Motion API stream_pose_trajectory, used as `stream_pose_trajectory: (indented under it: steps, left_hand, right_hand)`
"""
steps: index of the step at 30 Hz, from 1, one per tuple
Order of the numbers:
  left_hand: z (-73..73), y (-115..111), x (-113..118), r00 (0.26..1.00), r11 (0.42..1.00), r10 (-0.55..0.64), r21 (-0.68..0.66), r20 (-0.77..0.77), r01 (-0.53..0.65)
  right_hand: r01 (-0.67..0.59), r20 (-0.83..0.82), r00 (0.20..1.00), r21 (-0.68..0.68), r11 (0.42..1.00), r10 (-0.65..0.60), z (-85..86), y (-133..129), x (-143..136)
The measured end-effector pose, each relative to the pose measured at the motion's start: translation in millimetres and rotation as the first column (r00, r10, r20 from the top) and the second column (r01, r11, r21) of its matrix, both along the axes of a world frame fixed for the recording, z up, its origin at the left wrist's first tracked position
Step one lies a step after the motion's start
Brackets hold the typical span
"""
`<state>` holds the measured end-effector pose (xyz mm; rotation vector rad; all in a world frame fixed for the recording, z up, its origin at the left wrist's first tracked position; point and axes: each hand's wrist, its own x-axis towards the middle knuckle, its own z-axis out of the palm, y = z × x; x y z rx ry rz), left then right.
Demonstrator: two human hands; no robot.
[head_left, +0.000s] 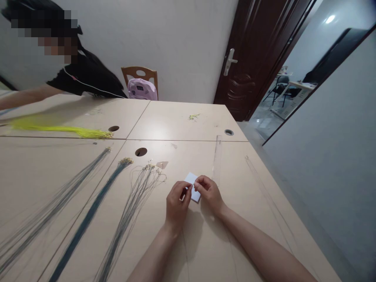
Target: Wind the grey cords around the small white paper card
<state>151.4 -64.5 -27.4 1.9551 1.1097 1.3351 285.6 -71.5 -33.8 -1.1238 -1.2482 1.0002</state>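
My left hand (178,199) and my right hand (209,192) meet just above a small white pad (191,178) on the table. Both have thumb and forefinger pinched, the fingertips almost touching. Faint lines of a thin cord (185,250) trail from beneath the hands toward me; the bit between the fingertips is too small to see clearly. Left of my hands lies a bundle of grey cords (129,211) with gold-coloured metal ends. Beyond it are a dark blue-green bundle (95,207) and another grey bundle (70,192).
A clear ruler (217,160) lies past my right hand, and a few thin cords (267,192) run along the right side. Yellow cords (67,130) lie near a person (91,74) seated at the far left. The tabletop has several cable holes (141,152).
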Motion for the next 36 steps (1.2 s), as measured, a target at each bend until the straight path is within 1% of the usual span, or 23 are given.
stream_pose_trajectory:
  steps: [8,18,24,29,32,36]
  left_hand:
    - [-0.5,1,0,1.000,1.000,-0.006,0.030,-0.030,0.007]
    - [0.6,1,1,0.999,0.998,0.022,0.061,-0.038,-0.019]
    - [5.5,6,2,0.996,0.993,0.036,0.115,-0.078,-0.027]
    - [4.9,12,3,0.993,0.980,0.068,0.192,-0.099,-0.048]
    - [3.5,14,2,0.990,0.973,0.083,0.223,-0.117,-0.055]
    - [1.3,17,1,0.985,0.977,0.093,0.205,-0.144,-0.063]
  right_hand:
    - [-0.007,-0.028,1.000,-0.013,1.000,0.007,-1.6,1,0]
    - [-0.021,-0.132,0.991,-0.051,0.998,0.015,2.5,1,-2]
    - [-0.008,-0.214,0.977,-0.076,0.997,-0.008,4.3,9,-4]
    - [-0.003,-0.239,0.971,-0.066,0.998,-0.013,7.6,13,-4]
    - [-0.012,-0.255,0.967,-0.077,0.997,-0.008,5.6,14,-3]
    - [-0.023,-0.274,0.962,-0.094,0.995,-0.003,0.3,18,-3]
